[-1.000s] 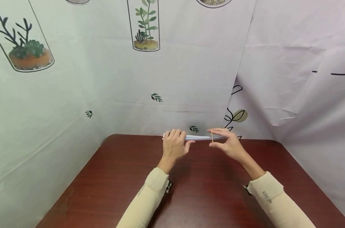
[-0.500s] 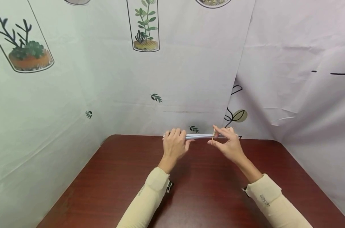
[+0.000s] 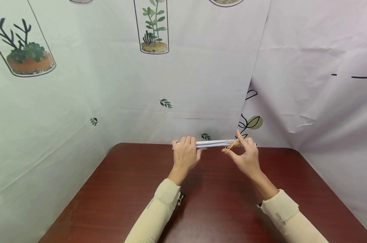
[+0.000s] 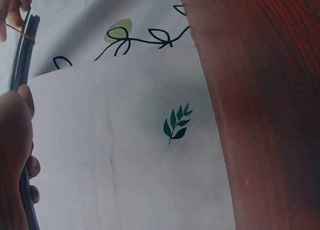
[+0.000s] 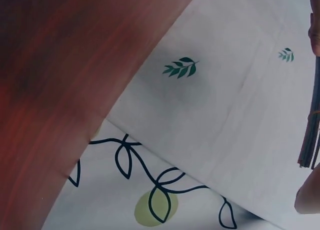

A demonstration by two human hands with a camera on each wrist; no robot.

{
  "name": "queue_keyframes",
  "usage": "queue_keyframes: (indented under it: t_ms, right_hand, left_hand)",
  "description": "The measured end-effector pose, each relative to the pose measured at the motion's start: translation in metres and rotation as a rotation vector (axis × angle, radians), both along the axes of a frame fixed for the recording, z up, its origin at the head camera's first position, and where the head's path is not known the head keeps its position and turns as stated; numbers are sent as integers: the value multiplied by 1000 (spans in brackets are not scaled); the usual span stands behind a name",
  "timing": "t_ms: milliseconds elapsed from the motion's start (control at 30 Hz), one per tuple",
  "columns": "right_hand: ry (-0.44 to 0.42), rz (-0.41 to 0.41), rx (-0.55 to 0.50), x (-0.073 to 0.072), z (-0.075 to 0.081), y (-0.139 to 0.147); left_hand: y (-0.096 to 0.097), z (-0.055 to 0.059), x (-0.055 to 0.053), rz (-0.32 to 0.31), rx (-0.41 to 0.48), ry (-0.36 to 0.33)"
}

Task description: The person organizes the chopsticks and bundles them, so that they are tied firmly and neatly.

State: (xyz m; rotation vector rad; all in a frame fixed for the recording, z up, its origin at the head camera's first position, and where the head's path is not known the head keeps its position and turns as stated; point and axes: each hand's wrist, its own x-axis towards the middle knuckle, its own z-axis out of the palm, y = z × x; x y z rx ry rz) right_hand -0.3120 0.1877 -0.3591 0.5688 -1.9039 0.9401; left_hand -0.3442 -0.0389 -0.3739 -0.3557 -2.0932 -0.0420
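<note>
Above the table's far edge, my left hand [image 3: 185, 155] grips a slim bundle of thin, long pale blue and white strips [image 3: 215, 143], held almost level; I cannot tell exactly what they are. The strips look dark in the left wrist view, where fingers wrap round the bundle [image 4: 22, 59]. Near its right end, a yellowish rubber band [image 3: 233, 145] is stretched between the thumb and a raised finger of my right hand [image 3: 248, 157]. In the right wrist view, part of the band crosses the bundle [image 5: 311, 135] close to its tips; the right hand [image 5: 309, 192] shows only partly.
A dark red-brown wooden table [image 3: 214, 202] lies under both arms. White cloth [image 3: 201, 84] printed with plants and leaves hangs behind it and at both sides, close to the far table edge.
My right hand has turned, its raised finger moving up and right, and the band now slants and shows crossed strands. The bundle's right end has risen slightly; my left hand keeps its grip.
</note>
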Motion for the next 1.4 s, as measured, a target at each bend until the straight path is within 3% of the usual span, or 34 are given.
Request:
queue_keyframes:
  t_ms: [233,367,600,733,900,1100,1267,1400]
  right_hand:
    - [-99,11,-70,7,-1,-2]
    - [-194,75,-128,12,-2,-2]
    - [-226,131,-233,24,8,-6]
    - [-347,158,-288,32,16,-8]
    - [-487,202,-358,25,13,1]
    - [-612,326,-495,4,2,9]
    - [-737,544,-664,-1,6,11]
    - [-823,660,-653,-2,12,12]
  left_hand:
    - [-1,2,0,17,1,-8]
    - [-1,1,0,25,9,-13]
    - [0,1,1,-9,29,-9]
    - [-1,2,2,0,36,6]
    - [-2,3,2,-4,34,11]
    - [-2,1,2,-42,25,48]
    - [1,0,2,-90,-1,88]
    - [2,1,2,-94,-10,69]
